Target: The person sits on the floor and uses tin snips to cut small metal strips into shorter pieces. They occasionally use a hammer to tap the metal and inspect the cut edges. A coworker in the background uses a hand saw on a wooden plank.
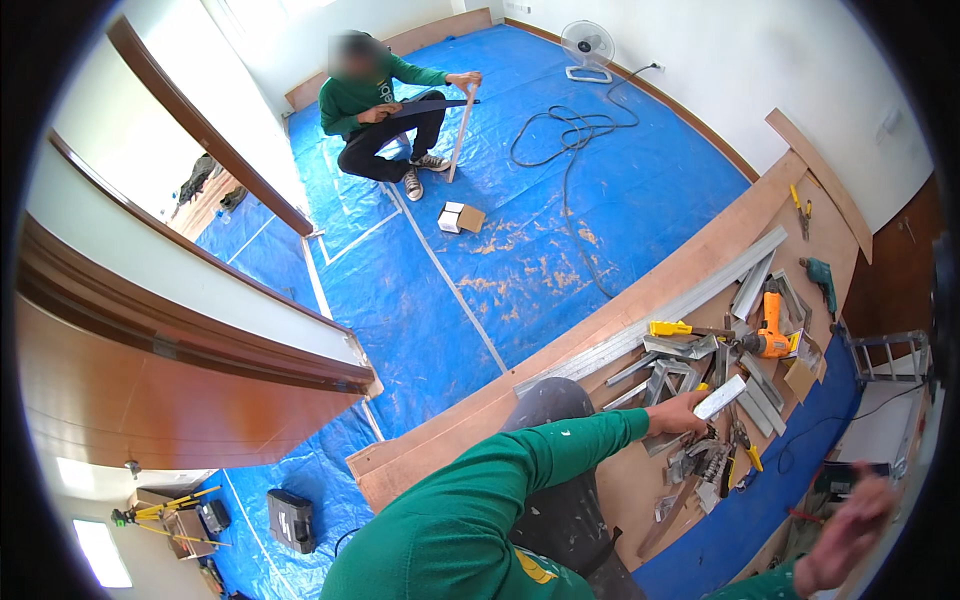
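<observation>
My left hand (677, 414) is closed around a short, pale metal channel piece (722, 397), just above a pile of metal offcuts (672, 380) on a plywood board (440, 455). Away from the board, at the lower right, my right hand (848, 535) is raised and smeared by motion; its fingers cannot be made out clearly. Close to the left hand lie yellow-handled snips (745, 445) and a yellow-handled tool (670, 328). An orange power drill (770, 335) rests among the offcuts, with a teal drill (822, 285) farther right.
Across the room a person (385, 110) sits on the blue sheet (410, 290) holding a handsaw (430, 106) and a wood strip (465, 135). A small box (460, 218), a fan (587, 45) and a black cable (570, 140) are on the floor. A black case (291, 520) lies lower left.
</observation>
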Demonstrator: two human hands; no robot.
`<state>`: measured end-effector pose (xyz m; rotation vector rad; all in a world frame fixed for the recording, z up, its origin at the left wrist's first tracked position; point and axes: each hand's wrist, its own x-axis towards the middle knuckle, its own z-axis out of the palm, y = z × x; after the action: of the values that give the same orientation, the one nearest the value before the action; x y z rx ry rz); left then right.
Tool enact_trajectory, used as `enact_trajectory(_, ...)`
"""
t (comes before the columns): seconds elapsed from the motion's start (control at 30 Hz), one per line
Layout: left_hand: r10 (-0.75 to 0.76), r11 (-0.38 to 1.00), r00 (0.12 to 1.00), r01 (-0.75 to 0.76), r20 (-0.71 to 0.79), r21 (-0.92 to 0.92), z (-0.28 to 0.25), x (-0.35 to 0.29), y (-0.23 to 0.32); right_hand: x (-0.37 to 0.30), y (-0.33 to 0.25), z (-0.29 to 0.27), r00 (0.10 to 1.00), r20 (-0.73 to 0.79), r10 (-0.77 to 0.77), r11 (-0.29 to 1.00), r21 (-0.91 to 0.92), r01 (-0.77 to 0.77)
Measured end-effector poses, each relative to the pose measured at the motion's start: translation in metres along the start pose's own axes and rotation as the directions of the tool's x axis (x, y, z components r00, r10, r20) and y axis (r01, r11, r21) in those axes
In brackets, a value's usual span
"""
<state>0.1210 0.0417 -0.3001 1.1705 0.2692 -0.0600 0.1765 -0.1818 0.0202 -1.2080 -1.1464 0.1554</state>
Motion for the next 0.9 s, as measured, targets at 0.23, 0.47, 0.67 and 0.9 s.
enact_trajectory(0.23, -0.030, 0.999, 0.999, 0.030, -0.010, -0.020, -0.003, -0.002, -0.003, -0.018, 0.035, 0.149, 0.602, 0.627, -0.493, 0.395, 0.779, -0.488)
enact_trajectory(0.47, -0.023, 0.996, 1.000, 0.023, -0.001, 0.086, -0.001, -0.005, -0.007, -0.032, 0.015, 0.185, 0.603, 0.456, -0.655, -0.082, 0.750, -0.657)
enact_trajectory(0.67, -0.035, 0.999, 0.999, 0.035, -0.008, 0.018, 0.001, -0.001, -0.015, -0.040, 0.018, 0.170, 0.526, 0.537, -0.659, 0.057, 0.734, -0.677)
enact_trajectory(0.9, -0.045, 0.998, 0.998, 0.046, 0.034, -0.032, 0.001, 0.002, -0.016, -0.027, 0.013, 0.182, 0.524, 0.551, -0.649, 0.098, 0.744, -0.661)
